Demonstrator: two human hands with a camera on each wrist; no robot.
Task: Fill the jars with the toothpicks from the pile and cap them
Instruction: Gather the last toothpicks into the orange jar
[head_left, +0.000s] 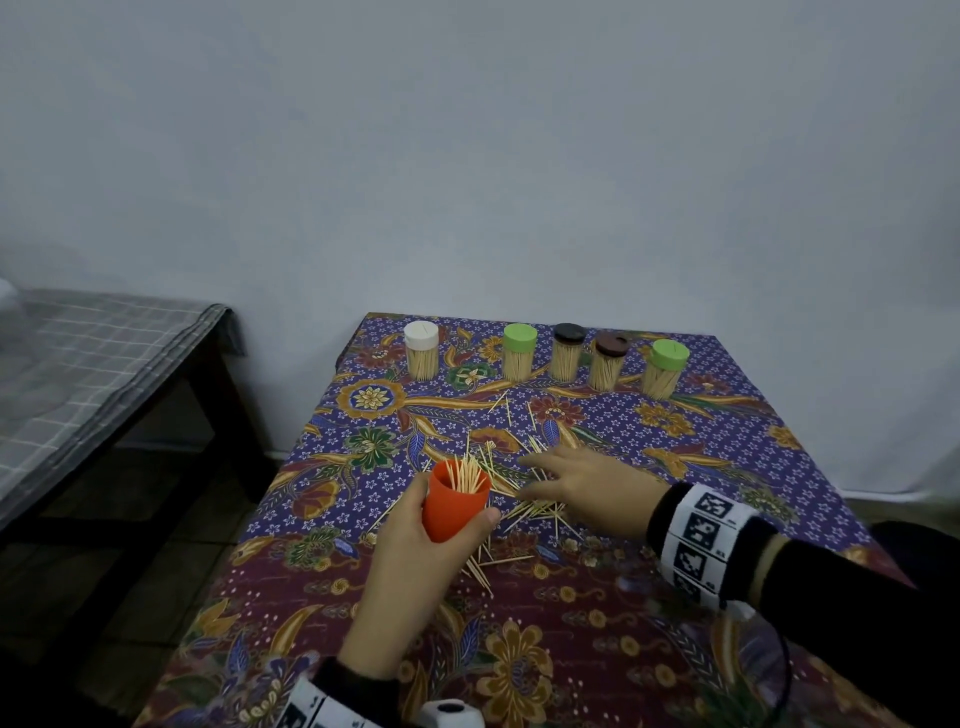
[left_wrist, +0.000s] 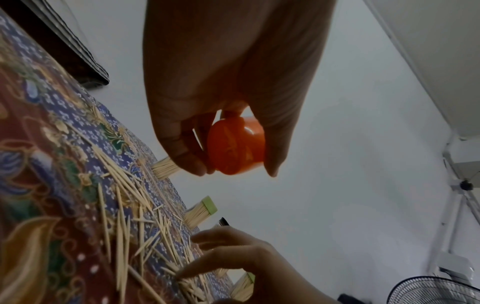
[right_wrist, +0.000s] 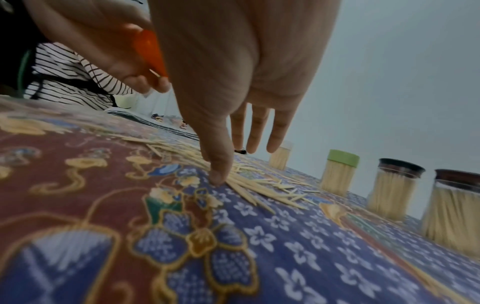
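Observation:
My left hand (head_left: 415, 535) grips an orange jar (head_left: 454, 506) with no cap, held just above the table; several toothpicks stand in it. In the left wrist view the fingers wrap the orange jar (left_wrist: 235, 147) from both sides. A loose pile of toothpicks (head_left: 511, 483) lies on the patterned cloth beside it. My right hand (head_left: 582, 486) lies over the pile with its fingers spread and straight. In the right wrist view its thumb tip (right_wrist: 217, 176) presses down at the edge of the toothpicks (right_wrist: 259, 187).
Several full, capped jars stand in a row at the table's far edge: a white-capped one (head_left: 422, 356), a green (head_left: 518, 358), a black (head_left: 567, 358), a brown (head_left: 609, 366), another green (head_left: 665, 368). A bed with checked cover (head_left: 88, 374) stands left.

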